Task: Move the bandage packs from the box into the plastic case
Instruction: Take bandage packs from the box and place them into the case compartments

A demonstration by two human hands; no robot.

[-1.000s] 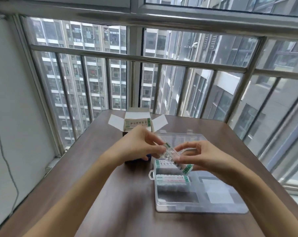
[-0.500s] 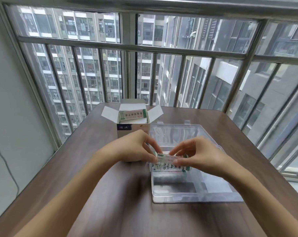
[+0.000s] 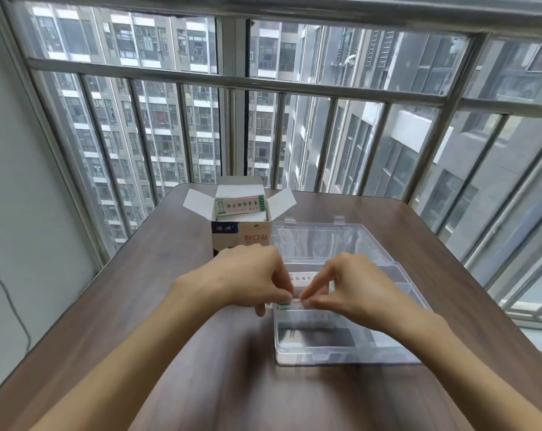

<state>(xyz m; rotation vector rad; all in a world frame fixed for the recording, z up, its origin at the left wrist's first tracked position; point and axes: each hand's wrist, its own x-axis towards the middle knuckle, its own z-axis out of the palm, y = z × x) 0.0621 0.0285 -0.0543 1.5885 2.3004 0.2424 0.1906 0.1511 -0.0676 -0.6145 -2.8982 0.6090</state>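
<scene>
Hands: left hand (image 3: 251, 275), right hand (image 3: 350, 284) pinch bandage pack (image 3: 290, 303) | now lowered into plastic case (image 3: 341, 356)

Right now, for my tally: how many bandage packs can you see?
3: one atop the box, one in the plastic case, one pinched between both hands. More may be hidden.

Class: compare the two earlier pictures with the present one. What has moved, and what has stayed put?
Both hands, left hand and right hand, have lowered the bandage pack from above the plastic case down into it, still pinching it. The box stayed open, with packs inside.
</scene>
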